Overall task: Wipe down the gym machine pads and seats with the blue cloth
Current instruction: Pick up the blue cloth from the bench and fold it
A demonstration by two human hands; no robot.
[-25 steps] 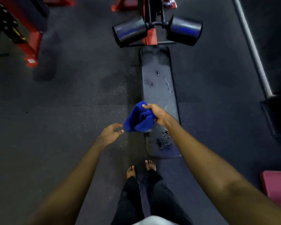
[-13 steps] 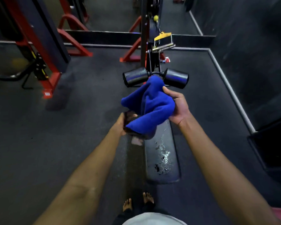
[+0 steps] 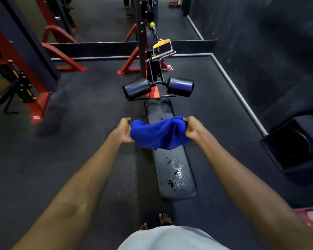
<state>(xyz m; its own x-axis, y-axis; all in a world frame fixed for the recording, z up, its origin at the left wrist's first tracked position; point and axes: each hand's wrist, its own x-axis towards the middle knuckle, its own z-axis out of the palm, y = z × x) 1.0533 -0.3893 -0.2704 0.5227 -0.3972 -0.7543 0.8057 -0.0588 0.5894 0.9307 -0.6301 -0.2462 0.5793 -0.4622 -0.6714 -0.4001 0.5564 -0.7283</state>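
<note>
We are holding the blue cloth [image 3: 159,134] stretched above the bench [image 3: 172,170], fingers of left hand [image 3: 124,129] and right hand [image 3: 192,128] pinching opposite ends, probably spreading it before wiping the wet patch [image 3: 178,175].

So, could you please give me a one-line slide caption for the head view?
Left hand and right hand hold the blue cloth over the wet bench pad.

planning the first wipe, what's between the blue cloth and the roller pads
Head view: only the far end of the bench pad, with a few wet specks near the blue cloth; the roller pads sit just beyond.
</note>
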